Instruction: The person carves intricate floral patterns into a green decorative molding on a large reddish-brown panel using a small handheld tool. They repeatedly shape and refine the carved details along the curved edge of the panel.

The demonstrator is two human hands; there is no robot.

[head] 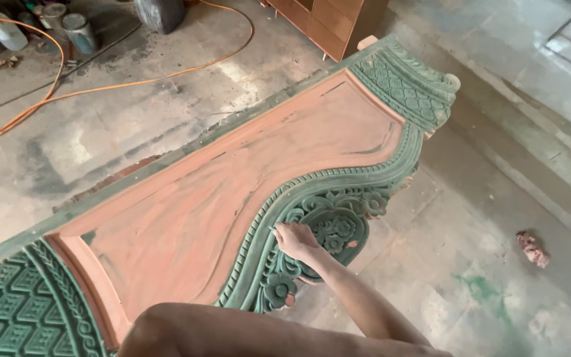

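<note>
A long carved wooden panel (232, 192) lies flat across the view. Its middle is smooth and reddish-brown, and its borders are carved and painted green. My right hand (295, 239) rests on the green flower carving (338, 228) along the panel's near edge, beside the rope-pattern moulding (259, 231). Its fingers are curled together and pressed to the carving. Something small may be pinched at the fingertips, but I cannot make it out. My forearm runs in from the lower right. My left hand is out of view. A bare limb (232, 334) crosses the bottom of the frame.
The panel sits over a stained concrete floor (470, 264). An orange cable (120, 84) loops across the floor at the upper left, near paint cans (77, 30). A wooden cabinet (328, 23) stands at the top. A reddish rag (532, 248) lies at the right.
</note>
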